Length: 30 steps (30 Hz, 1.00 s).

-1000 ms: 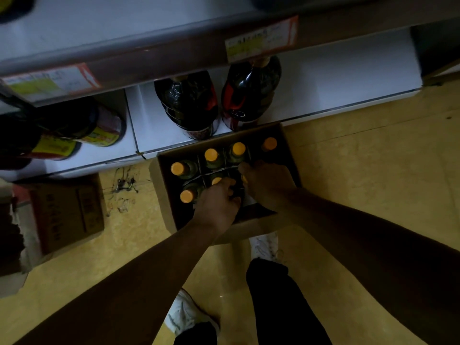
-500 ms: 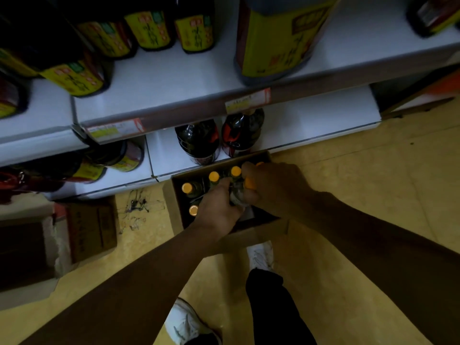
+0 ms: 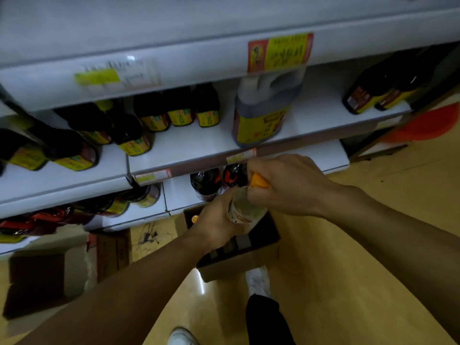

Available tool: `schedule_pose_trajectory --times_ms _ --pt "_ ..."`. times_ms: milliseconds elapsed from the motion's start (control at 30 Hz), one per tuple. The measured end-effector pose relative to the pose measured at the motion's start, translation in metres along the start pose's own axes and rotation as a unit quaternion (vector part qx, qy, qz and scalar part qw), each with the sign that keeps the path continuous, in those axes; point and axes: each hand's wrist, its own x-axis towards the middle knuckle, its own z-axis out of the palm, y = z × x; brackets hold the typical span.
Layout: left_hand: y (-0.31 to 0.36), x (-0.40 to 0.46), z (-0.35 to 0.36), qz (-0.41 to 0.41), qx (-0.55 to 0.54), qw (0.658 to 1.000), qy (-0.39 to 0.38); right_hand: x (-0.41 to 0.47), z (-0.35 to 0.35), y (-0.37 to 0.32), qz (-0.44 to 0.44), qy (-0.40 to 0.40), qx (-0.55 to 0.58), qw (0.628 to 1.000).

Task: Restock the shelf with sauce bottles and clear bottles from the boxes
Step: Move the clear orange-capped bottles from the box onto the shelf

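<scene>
The clear bottle (image 3: pixel 245 206) hangs above its cardboard box (image 3: pixel 239 263), left hand (image 3: pixel 216 226) gripping its body, right hand (image 3: pixel 286 185) wrapped round the orange cap (image 3: pixel 258 181), likely steadying it for shelving.

Yellow floor (image 3: pixel 348 245) spreads right of the grip; white sneakers (image 3: pixel 257 280) and a dark trouser leg (image 3: pixel 263 319) show below it. Up right, an orange object (image 3: pixel 428 125) (partly hidden). Price tags (image 3: pixel 280 52) line edges above.
</scene>
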Motion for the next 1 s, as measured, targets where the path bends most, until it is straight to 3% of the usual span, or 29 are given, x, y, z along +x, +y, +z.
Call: schedule_pose_trajectory --times_ms 467,1000 --pt "0.144 -0.039 -0.063 0.060 0.029 0.998 0.022 -0.024 -0.179 -0.056 0.007 0.084 -0.029 0.996" --pt "0.319 -0.117 -0.149 0.156 0.036 0.986 0.046 -0.050 -0.368 -0.124 -0.046 0.188 0.103 0.976"
